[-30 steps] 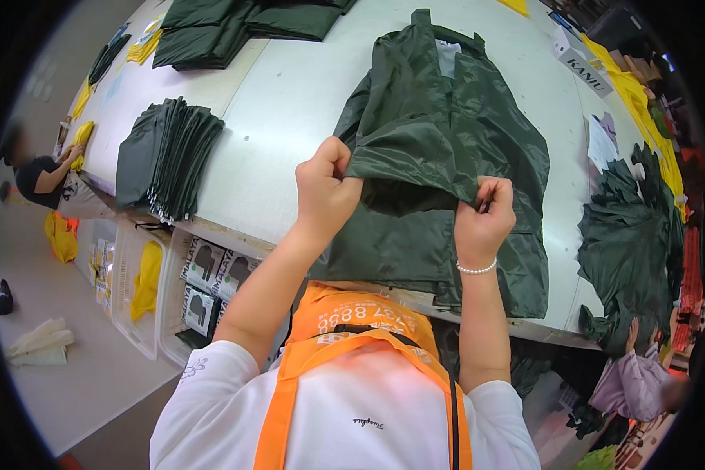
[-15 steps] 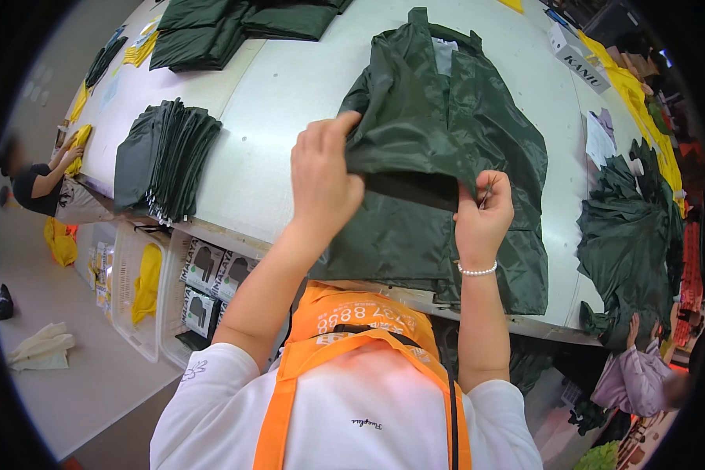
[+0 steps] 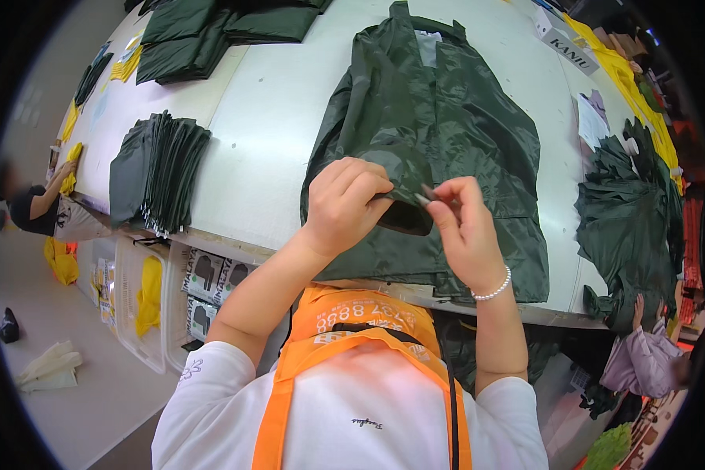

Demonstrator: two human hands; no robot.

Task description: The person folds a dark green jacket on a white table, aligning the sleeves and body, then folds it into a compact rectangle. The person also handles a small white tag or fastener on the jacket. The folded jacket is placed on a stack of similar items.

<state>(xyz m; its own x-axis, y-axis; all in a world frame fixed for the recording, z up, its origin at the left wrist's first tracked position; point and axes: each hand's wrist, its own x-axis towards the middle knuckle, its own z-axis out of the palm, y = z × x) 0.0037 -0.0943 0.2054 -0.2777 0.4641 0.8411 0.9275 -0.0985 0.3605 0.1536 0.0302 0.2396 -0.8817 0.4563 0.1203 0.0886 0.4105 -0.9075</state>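
A dark green, shiny jacket (image 3: 478, 133) lies spread on the white table in front of me, its collar end away from me. My left hand (image 3: 345, 204) is closed on the end of its left-lying sleeve, lifting the fabric so that the dark opening of the cuff (image 3: 406, 221) shows. Just right of that cuff, my right hand (image 3: 468, 231) is closed around a small metal tool (image 3: 424, 197), which looks like thread snips. Its tip meets the edge of the cuff. Fingers hide most of the tool.
Folded green garments (image 3: 158, 172) stand in a row on the left, with a larger folded pile (image 3: 188, 39) behind. A loose green garment heap (image 3: 623, 211) lies right, near a white box (image 3: 564, 43). Bins (image 3: 168, 305) sit below the table edge. Two other people work at the sides.
My left hand has moved right and down with the sleeve end, gathering it smaller. My right hand has turned and shifted left, bringing the snips to the cuff edge.
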